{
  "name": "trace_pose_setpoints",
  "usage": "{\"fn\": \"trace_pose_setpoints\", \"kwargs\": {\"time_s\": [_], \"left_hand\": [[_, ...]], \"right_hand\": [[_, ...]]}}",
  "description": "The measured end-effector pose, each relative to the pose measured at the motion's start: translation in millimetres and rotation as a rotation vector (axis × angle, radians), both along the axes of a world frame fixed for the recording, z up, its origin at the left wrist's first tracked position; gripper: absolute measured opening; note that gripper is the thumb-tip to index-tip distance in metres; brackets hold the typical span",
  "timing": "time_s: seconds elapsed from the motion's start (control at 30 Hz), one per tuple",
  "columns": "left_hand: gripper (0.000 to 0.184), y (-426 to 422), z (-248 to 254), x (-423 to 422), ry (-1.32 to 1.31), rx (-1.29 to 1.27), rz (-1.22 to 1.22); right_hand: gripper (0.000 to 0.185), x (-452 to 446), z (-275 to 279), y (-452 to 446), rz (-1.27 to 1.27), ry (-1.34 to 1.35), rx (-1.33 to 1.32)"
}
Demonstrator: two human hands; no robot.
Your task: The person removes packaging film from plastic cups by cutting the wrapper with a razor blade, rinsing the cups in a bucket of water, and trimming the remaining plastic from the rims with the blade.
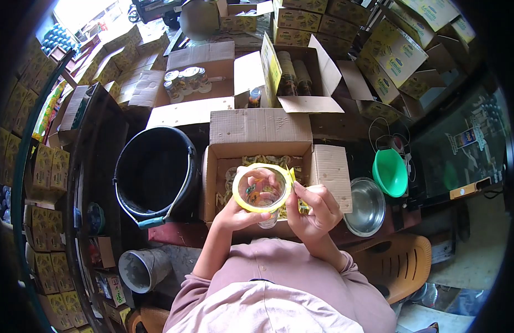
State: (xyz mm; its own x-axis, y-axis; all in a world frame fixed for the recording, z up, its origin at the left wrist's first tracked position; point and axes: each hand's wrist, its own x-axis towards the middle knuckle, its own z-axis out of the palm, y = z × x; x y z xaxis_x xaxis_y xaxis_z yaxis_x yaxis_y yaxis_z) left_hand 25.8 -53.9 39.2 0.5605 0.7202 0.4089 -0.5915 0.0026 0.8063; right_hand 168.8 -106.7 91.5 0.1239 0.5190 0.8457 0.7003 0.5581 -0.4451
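Note:
My left hand (233, 215) is wrapped round a clear plastic jar (266, 198) with a coloured print on its side, its mouth tilted toward me. A yellow band runs round the jar's rim. At the rim's right side, my right hand (315, 211) pinches a short yellow strip (292, 175) between thumb and forefinger. Both hands are above an open cardboard box (261, 151), in which many small yellow-and-white pieces (251, 160) lie scattered. The jar and hands hide part of the box's inside.
A black bucket (123, 161) stands left of the box. To the right are a metal bowl (365, 206) and a green bowl (390, 172). Behind, one carton (218, 69) holds several printed cans (185, 80); another carton (323, 72) holds stacked cylinders. An orange chair (398, 258) is at lower right.

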Motion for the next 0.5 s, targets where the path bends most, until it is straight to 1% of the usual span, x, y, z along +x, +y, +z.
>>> {"fn": "trace_pose_setpoints", "kwargs": {"time_s": [0.1,0.2,0.23,0.3,0.4,0.47,0.5], "left_hand": [[0.064,0.6,-3.1,-3.0,0.024,-0.011,0.019],[0.063,2.4,-0.7,-6.0,0.097,0.117,0.011],[0.063,1.5,1.2,-5.3,0.1,0.133,0.035],[0.065,1.8,2.3,-7.2,0.122,0.087,0.049],[0.064,2.1,-0.5,-5.7,0.122,0.033,0.074],[0.062,1.3,0.5,-3.6,0.093,-0.019,0.08],[0.061,0.0,7.4,-4.5,0.169,0.023,0.123]], "right_hand": [[0.026,-0.1,-2.2,1.2,-0.001,-0.001,-0.008],[0.026,1.8,0.0,1.6,-0.029,0.0,-0.061],[0.025,3.4,0.3,2.8,0.0,0.049,-0.086],[0.024,5.9,0.1,4.9,0.058,0.148,-0.136],[0.022,6.6,-3.8,5.7,0.057,0.239,-0.128],[0.022,6.0,-4.5,4.9,0.037,0.213,-0.105],[0.021,5.9,-4.7,4.0,0.026,0.2,-0.094]]}}
